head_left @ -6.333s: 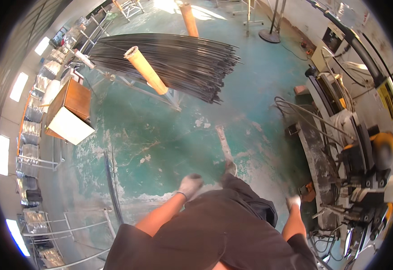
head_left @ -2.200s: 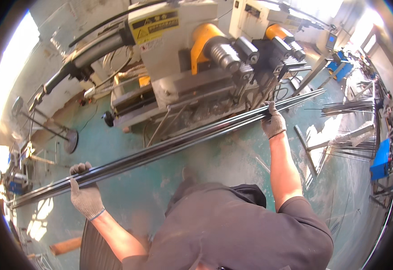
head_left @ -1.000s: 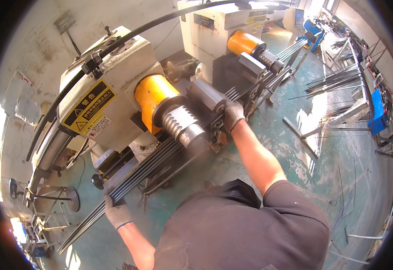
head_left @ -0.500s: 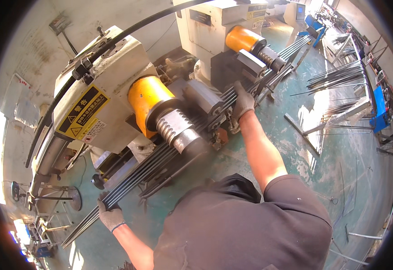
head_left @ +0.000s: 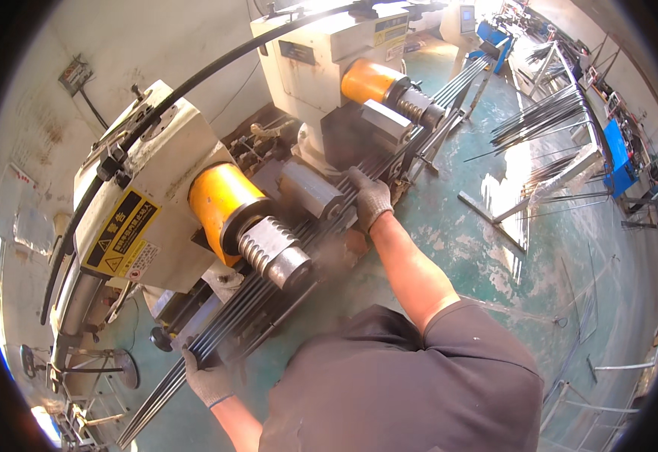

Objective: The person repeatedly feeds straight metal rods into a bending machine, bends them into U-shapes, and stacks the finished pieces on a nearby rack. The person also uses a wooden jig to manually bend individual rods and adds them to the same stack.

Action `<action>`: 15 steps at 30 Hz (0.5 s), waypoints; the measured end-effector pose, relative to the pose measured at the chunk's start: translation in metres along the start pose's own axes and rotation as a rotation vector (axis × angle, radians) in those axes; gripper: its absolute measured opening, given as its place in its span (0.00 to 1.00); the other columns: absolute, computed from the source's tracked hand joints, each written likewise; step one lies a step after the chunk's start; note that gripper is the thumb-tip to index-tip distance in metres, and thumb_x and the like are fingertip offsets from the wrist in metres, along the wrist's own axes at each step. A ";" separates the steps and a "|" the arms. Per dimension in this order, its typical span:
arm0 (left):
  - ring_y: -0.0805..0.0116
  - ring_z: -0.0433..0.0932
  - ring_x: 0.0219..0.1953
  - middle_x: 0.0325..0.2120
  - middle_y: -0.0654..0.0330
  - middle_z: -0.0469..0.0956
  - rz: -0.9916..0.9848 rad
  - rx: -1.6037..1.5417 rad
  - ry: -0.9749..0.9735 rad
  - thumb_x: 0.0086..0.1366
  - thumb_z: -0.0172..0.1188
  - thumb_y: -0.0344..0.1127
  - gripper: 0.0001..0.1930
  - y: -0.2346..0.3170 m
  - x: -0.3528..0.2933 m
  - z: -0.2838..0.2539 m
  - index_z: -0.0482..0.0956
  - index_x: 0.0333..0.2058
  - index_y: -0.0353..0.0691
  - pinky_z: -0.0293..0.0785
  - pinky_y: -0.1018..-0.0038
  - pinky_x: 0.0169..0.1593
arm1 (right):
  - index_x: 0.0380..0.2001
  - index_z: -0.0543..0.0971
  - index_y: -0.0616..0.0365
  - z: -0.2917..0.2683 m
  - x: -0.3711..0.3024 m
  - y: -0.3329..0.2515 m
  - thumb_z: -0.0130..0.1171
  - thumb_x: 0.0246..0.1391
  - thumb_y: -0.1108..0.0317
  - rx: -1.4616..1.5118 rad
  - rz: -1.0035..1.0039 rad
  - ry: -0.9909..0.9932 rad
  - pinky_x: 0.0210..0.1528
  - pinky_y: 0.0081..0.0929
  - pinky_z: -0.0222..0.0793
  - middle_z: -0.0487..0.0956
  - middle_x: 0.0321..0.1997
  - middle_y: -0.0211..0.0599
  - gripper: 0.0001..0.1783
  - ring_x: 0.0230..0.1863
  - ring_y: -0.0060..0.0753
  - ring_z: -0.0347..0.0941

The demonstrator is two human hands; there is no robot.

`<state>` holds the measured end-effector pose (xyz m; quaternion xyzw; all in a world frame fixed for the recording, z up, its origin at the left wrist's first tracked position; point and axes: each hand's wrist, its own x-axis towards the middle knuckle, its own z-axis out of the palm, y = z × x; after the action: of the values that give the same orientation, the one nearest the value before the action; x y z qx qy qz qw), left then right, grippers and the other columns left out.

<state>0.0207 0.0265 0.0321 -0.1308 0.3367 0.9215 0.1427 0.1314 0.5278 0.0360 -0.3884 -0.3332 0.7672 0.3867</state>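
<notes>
A bundle of long thin metal rods (head_left: pixel 227 322) runs slantwise from the lower left to the upper right, under the machine heads. My left hand (head_left: pixel 207 378), in a grey knit glove, is closed around the bundle near its lower left end. Farther along, my gloved right hand (head_left: pixel 372 200) has its fingers curled over the rods, beside a grey metal block (head_left: pixel 310 190); the fingertips are partly hidden. Between my hands, an orange cylinder (head_left: pixel 227 197) with a coil spring and steel tip (head_left: pixel 287 267) juts out over the rods.
A second white machine (head_left: pixel 306 71) with another orange cylinder (head_left: pixel 366 79) stands beyond. A black hose (head_left: pixel 216 71) arches over the near machine (head_left: pixel 152 211). On the right, a rack holds many dark rods (head_left: pixel 543 120). A round-based stand (head_left: pixel 127 369) is at the left.
The view has shifted, so the machines appear lower and more to the left. My left hand and the rods' near ends have come closer to the near machine. Both hands keep their hold.
</notes>
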 end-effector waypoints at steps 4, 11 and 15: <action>0.52 0.79 0.60 0.56 0.48 0.81 0.028 -0.028 0.026 0.79 0.56 0.38 0.19 0.024 0.010 -0.022 0.78 0.59 0.29 0.73 0.55 0.70 | 0.43 0.85 0.67 -0.017 0.026 -0.001 0.66 0.66 0.62 -0.049 -0.022 -0.036 0.44 0.33 0.80 0.88 0.38 0.39 0.16 0.39 0.35 0.85; 0.53 0.76 0.63 0.60 0.45 0.77 0.168 0.145 0.105 0.81 0.50 0.38 0.22 0.072 0.031 -0.090 0.73 0.62 0.25 0.71 0.58 0.71 | 0.41 0.85 0.62 -0.017 0.037 0.029 0.69 0.64 0.53 -0.100 -0.095 0.131 0.42 0.33 0.77 0.85 0.35 0.31 0.19 0.34 0.34 0.80; 0.55 0.75 0.62 0.57 0.50 0.78 0.181 0.135 0.071 0.82 0.49 0.39 0.19 0.053 0.028 -0.081 0.74 0.60 0.30 0.69 0.55 0.70 | 0.41 0.82 0.59 -0.016 -0.003 0.056 0.64 0.58 0.65 -0.071 0.069 -0.133 0.43 0.43 0.75 0.82 0.41 0.38 0.11 0.40 0.37 0.79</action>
<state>-0.0123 -0.0601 -0.0063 -0.1227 0.4134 0.9005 0.0553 0.1278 0.5016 -0.0165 -0.3612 -0.3714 0.7920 0.3229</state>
